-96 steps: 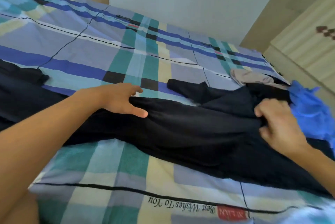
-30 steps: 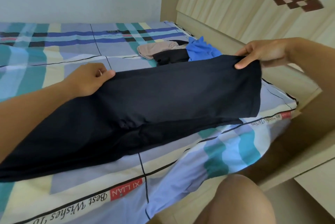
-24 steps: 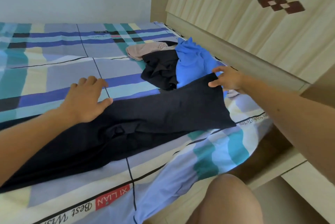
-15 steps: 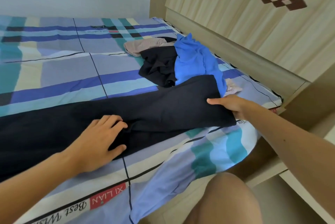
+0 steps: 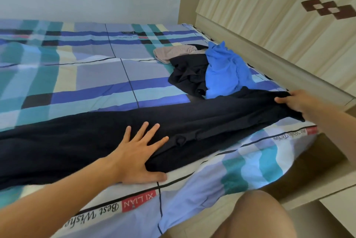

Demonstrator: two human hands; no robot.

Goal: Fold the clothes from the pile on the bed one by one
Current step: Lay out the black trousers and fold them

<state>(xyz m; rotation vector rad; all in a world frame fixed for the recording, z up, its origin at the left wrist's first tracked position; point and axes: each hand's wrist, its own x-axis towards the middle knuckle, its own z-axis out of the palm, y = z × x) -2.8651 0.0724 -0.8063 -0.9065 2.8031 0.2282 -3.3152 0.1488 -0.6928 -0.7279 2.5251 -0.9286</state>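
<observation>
Black cloth, a long black garment, is laid lengthwise along the near edge of the bed and stretched between the two hands. The left hand is pressed flat on it with straight, spread fingers, and nothing is gripped. Its thumb is rested at the garment's near edge. The cloth is judged to be pinned there so that it cannot slide while the other end is drawn out.

The right hand is closed on that end, with the fingers curled over the hem and the cloth lifted slightly off the sheet. The pull is judged to be meant for taking out slack, since a ridge of wrinkles is seen just right of the left hand's fingers.

The pile is left beyond the garment, ahead of both hands and nearer the right one. A blue garment is seen on top, a crumpled dark piece to its left and a beige piece behind.

The black garment's other end is cut off past the left forearm, so its kind and full length cannot be told. The right hand's thumb and palm are hidden by its own back and by the cloth. Whatever lies under the blue garment is covered. A knee is cut off at the bottom edge.
</observation>
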